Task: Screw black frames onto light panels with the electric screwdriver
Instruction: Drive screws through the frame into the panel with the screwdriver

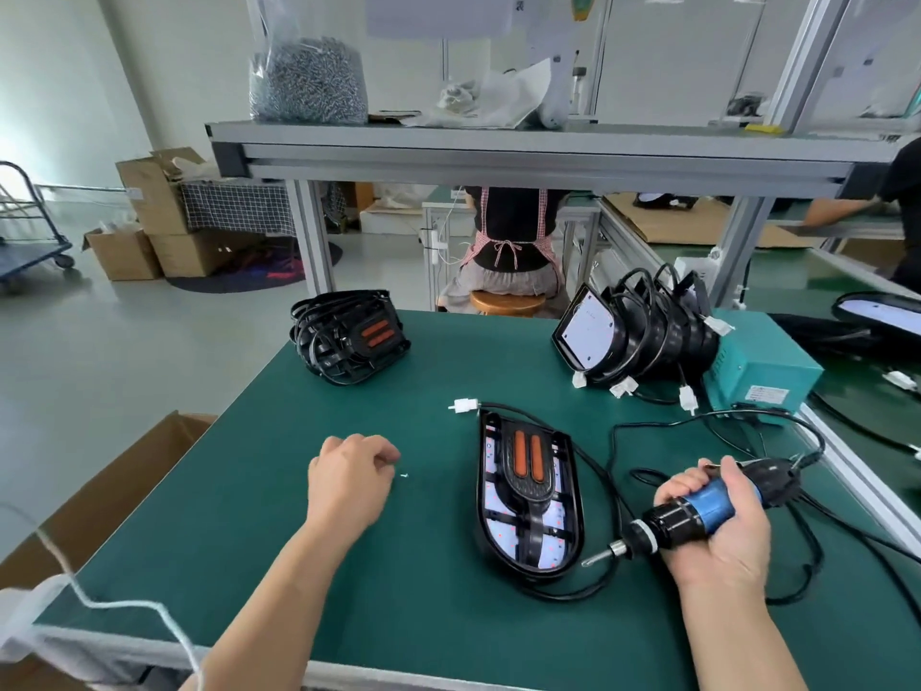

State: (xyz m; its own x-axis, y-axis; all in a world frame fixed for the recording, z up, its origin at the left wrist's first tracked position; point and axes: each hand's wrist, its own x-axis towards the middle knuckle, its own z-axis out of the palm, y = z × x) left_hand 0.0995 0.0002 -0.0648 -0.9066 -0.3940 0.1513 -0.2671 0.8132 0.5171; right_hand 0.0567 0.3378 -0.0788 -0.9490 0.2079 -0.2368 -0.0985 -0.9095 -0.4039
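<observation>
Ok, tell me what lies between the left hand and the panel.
What looks like one small screw, close to the left hand; otherwise bare mat up to the panel, in the head view.

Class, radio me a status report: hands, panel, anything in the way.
Right hand grips screwdriver, bit near panel. Left hand curled on table, contents hidden. Frame sits on panel. Cord trails beside panel.

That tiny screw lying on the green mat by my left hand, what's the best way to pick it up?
Probably pinch the screw from straight above with thumb and forefinger: it lies flat on the mat, too small and low for a side grip. The left hand is closest.
</observation>
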